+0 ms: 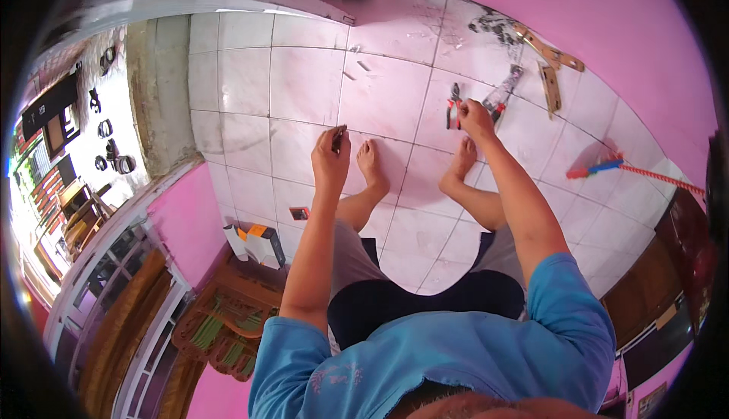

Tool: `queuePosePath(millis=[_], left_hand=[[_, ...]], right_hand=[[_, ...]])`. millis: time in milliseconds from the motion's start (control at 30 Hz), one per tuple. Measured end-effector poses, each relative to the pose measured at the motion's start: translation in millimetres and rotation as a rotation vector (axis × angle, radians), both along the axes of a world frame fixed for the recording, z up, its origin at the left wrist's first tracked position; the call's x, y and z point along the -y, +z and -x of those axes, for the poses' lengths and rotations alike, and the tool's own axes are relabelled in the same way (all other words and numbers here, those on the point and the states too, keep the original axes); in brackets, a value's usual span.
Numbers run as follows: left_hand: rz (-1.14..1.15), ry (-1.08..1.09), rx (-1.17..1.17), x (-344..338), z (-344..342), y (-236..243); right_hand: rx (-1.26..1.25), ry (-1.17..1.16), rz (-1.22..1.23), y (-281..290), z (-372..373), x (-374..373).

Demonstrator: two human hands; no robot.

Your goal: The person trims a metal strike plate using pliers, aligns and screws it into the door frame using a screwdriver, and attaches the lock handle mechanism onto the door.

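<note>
My left hand [329, 162] is raised over the white tiles with its fingers closed around a small dark object [339, 138], whose kind I cannot make out. To the right, my right hand [477, 121] is closed in a pinch; anything between its fingertips is too small to tell. Just beside those fingertips are red-handled pliers [455, 94], lying on the floor as far as I can see. A larger tool with red and black handles [510, 85] lies beyond the right hand. Two small thin strips [362, 66] rest on the tiles farther off.
Brown wooden pieces [550, 88] lie near the pink wall at the far right. A red and blue brush [596, 168] with a striped handle is at right. Left are a small red-black item [299, 213], a box [264, 246], a carved wooden chair [220, 324] and a doorway.
</note>
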State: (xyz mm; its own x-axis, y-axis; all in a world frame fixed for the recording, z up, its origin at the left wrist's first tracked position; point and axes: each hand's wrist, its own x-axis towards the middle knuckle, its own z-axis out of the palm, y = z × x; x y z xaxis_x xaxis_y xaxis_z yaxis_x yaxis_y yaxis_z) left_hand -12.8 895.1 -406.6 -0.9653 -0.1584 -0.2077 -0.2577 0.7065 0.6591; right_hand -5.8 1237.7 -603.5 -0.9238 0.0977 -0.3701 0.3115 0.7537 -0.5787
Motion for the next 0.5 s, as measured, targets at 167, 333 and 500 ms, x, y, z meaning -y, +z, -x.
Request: queuePosePath(millis=[167, 333, 500], left_hand=[[-0.057, 0.079, -0.015, 28.2, 61.1, -27.4], [-0.218, 0.344, -0.046, 45.5, 107.8, -44.6], [-0.449, 0.347, -0.187, 27.5, 141.6, -49.5]], right_hand=[[-0.052, 0.186, 0.205, -63.8, 84.5, 115.3], [-0.413, 0.216, 0.184, -131.7, 160.2, 210.2], [-0.395, 0.281, 0.013, -180.4, 198.9, 255.7]])
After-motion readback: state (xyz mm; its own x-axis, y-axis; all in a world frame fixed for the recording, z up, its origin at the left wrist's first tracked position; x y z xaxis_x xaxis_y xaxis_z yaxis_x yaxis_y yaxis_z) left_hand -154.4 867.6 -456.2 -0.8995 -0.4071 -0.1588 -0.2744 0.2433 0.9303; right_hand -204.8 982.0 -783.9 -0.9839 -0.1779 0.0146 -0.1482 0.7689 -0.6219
